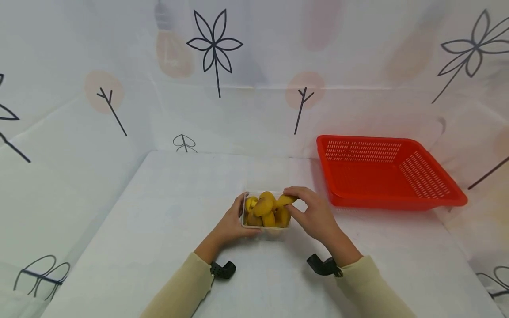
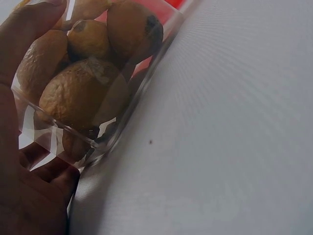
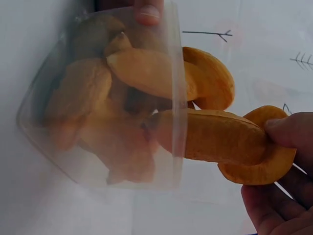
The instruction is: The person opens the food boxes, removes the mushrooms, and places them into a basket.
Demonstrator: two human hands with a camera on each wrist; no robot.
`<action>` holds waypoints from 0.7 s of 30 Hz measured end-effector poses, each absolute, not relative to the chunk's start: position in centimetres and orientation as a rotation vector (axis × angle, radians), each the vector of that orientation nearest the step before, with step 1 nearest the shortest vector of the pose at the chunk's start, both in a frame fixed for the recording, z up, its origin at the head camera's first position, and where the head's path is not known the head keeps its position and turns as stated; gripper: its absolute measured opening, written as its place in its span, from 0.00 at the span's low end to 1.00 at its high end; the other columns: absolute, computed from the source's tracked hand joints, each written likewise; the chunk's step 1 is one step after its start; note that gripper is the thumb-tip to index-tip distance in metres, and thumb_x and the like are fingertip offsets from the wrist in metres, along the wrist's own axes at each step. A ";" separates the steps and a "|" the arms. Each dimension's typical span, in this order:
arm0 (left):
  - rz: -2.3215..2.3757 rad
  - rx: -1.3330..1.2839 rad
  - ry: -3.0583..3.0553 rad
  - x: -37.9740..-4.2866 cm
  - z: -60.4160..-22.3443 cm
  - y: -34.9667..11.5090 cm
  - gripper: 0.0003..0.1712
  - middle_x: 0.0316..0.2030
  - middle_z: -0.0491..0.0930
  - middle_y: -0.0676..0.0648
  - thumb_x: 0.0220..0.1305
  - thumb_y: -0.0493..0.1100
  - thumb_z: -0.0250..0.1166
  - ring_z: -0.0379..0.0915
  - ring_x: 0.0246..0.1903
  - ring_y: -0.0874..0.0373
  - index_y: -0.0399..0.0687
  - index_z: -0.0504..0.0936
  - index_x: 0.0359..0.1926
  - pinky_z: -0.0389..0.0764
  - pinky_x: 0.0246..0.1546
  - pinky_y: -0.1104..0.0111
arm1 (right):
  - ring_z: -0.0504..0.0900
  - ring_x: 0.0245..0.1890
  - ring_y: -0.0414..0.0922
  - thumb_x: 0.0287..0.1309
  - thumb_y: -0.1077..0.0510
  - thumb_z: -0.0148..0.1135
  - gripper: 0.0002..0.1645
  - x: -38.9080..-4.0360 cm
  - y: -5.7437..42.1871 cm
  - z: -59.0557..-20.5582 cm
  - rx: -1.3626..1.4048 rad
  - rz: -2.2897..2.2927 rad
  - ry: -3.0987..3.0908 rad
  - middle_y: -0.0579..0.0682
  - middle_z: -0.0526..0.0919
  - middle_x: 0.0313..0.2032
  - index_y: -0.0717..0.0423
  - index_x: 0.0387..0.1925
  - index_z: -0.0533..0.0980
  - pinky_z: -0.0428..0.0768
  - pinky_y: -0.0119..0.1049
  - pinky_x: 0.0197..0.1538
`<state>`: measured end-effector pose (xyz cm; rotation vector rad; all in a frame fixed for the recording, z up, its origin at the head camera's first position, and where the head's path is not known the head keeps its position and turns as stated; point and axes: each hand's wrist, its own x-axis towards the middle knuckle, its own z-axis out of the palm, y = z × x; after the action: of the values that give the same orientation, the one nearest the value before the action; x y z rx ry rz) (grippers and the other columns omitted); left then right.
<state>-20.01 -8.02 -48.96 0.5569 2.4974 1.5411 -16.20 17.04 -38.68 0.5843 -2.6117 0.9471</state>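
Observation:
A clear plastic container [image 1: 274, 228] filled with several yellow mushrooms [image 1: 264, 205] is near the middle of the white table. My left hand [image 1: 232, 224] holds it from the left side, thumb toward the near side; in the left wrist view, fingers curl under the container's end. My right hand [image 1: 318, 216] pinches one yellow mushroom [image 3: 215, 137] by its cap between thumb and fingers. The other end of that mushroom still lies inside the container's opening. Another mushroom [image 3: 212, 81] sticks out of the rim beside it.
A red plastic basket [image 1: 377, 201] with slotted sides stands at the back right of the white table [image 1: 175, 198]. White cloth walls with printed plant drawings rise behind and at both sides. Dark wrist cameras sit on both wrists.

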 end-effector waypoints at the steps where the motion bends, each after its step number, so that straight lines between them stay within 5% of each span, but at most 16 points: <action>1: 1.536 0.558 2.500 -20.0 -49.0 -8.0 0.67 0.74 0.54 0.50 0.41 0.58 0.80 0.51 0.74 0.55 0.60 0.46 0.75 0.58 0.73 0.57 | 0.80 0.51 0.45 0.56 0.59 0.69 0.21 -16.2 17.1 -38.6 0.587 0.935 -2.599 0.46 0.82 0.50 0.49 0.52 0.77 0.83 0.45 0.55; 15: 1.491 0.565 2.528 -19.8 -49.2 -7.8 0.67 0.74 0.54 0.48 0.41 0.61 0.79 0.52 0.73 0.53 0.56 0.45 0.75 0.59 0.72 0.57 | 0.81 0.48 0.44 0.55 0.61 0.70 0.21 -16.5 19.0 -36.8 0.531 0.899 -2.477 0.46 0.84 0.48 0.51 0.52 0.78 0.83 0.45 0.53; 21: 1.505 0.558 2.535 -19.9 -49.1 -7.9 0.67 0.75 0.53 0.49 0.40 0.62 0.79 0.52 0.73 0.53 0.58 0.46 0.75 0.59 0.72 0.56 | 0.82 0.46 0.45 0.55 0.63 0.69 0.20 -17.6 20.4 -36.4 0.506 0.917 -2.396 0.49 0.84 0.45 0.55 0.51 0.79 0.74 0.17 0.55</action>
<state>-19.94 -7.86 -49.14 0.5576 2.5347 1.5052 -17.64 20.42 -36.37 0.5055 -2.3964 0.9169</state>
